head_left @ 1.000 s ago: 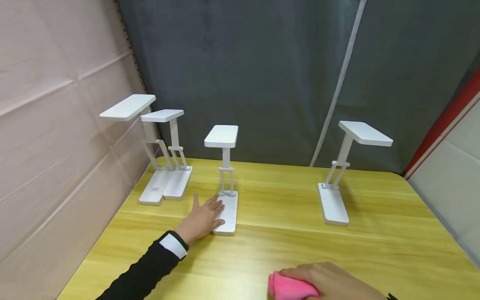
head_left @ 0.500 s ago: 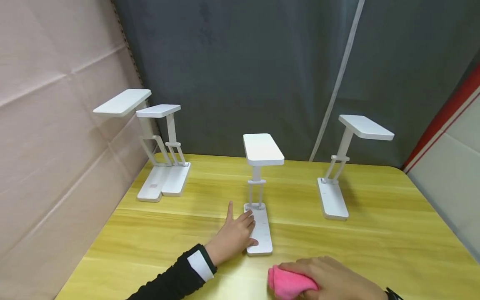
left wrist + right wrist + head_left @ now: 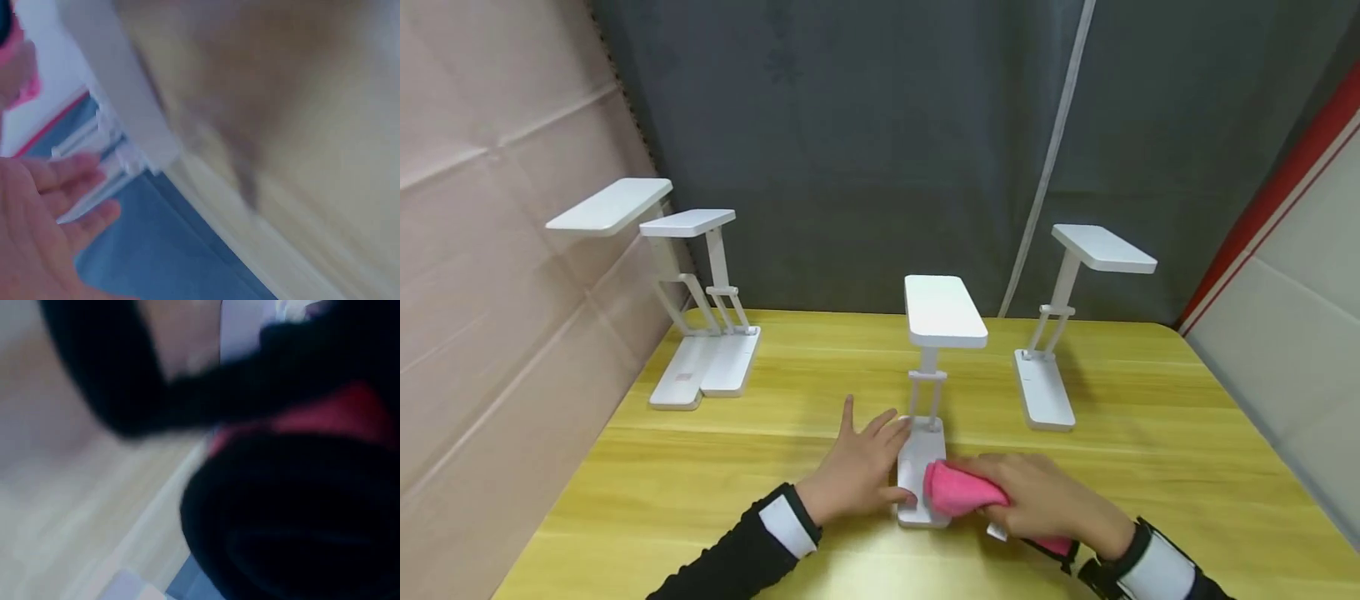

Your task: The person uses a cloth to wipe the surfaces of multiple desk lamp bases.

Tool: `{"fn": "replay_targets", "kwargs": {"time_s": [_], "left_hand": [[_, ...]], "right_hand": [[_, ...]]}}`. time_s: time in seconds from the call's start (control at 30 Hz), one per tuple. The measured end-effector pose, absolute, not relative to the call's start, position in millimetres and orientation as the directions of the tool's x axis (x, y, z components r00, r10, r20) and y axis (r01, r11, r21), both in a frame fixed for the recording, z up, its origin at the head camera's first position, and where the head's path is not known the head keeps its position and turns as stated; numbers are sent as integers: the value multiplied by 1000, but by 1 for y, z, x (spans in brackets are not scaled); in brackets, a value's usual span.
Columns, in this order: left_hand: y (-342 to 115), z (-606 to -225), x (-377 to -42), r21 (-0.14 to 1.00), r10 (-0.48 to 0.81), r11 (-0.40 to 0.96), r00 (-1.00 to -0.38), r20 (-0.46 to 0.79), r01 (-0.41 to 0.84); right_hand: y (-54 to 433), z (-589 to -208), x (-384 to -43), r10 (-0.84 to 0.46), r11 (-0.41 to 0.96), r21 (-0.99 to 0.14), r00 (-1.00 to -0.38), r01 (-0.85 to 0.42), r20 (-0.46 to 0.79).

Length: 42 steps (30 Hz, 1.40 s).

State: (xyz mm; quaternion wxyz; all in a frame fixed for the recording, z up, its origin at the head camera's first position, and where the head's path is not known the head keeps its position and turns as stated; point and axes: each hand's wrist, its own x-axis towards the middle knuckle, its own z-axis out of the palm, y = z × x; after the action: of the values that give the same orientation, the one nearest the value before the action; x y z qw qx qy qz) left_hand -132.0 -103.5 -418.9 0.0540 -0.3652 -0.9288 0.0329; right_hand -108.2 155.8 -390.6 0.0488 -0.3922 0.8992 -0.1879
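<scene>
A white folding desk lamp (image 3: 944, 312) stands in the middle of the table, its flat head raised on a hinged stem. My left hand (image 3: 859, 468) is at the left side of the lamp's base (image 3: 917, 460), thumb and fingers spread along its edge. In the left wrist view those fingers (image 3: 69, 187) reach out straight beside the base. From the right, my right hand (image 3: 1033, 493) grips a bunched pink cloth (image 3: 958, 490), which overlaps the base's near right part. A dark strap and a red patch of cloth (image 3: 337, 415) fill much of the blurred right wrist view.
Two more white lamps (image 3: 688, 222) stand side by side at the back left, near the pale wall cover (image 3: 482, 333). Another white lamp (image 3: 1105, 248) is at the back right. A dark curtain (image 3: 850, 150) hangs behind the wooden table (image 3: 625, 500).
The middle lamp has slid right and nearer along with my left hand. My right hand has carried the pink cloth forward from the near edge to the lamp's base.
</scene>
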Motion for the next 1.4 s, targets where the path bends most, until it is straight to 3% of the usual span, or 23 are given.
{"fn": "replay_targets", "kwargs": {"time_s": [0.13,0.33,0.67,0.97,1.17,1.27,1.4], "left_hand": [[-109,-416,-144,111,639,767,-769,-28,632],[-106,-422,-147,184,643,766,-742,-189,616],[-106,-417,-145,168,611,792,-761,-218,587],[-104,-412,-148,185,608,794,-762,-223,579],[-103,-413,-149,191,596,803,-766,-239,565],[-102,-414,-150,202,597,802,-767,-235,562],[-100,-417,-149,207,595,803,-766,-243,558]], "right_hand": [[145,-393,-133,-668,706,-224,-737,-671,101],[129,-408,-150,-654,730,-149,-745,-668,132],[129,-416,-126,-628,727,-310,-776,-613,61],[140,-408,-94,-711,625,-459,-703,-632,0],[144,-392,-103,-770,564,-540,-634,-625,-70],[139,-389,-121,-726,615,-468,-687,-635,-24],[131,-395,-144,-638,732,-273,-769,-624,48]]}}
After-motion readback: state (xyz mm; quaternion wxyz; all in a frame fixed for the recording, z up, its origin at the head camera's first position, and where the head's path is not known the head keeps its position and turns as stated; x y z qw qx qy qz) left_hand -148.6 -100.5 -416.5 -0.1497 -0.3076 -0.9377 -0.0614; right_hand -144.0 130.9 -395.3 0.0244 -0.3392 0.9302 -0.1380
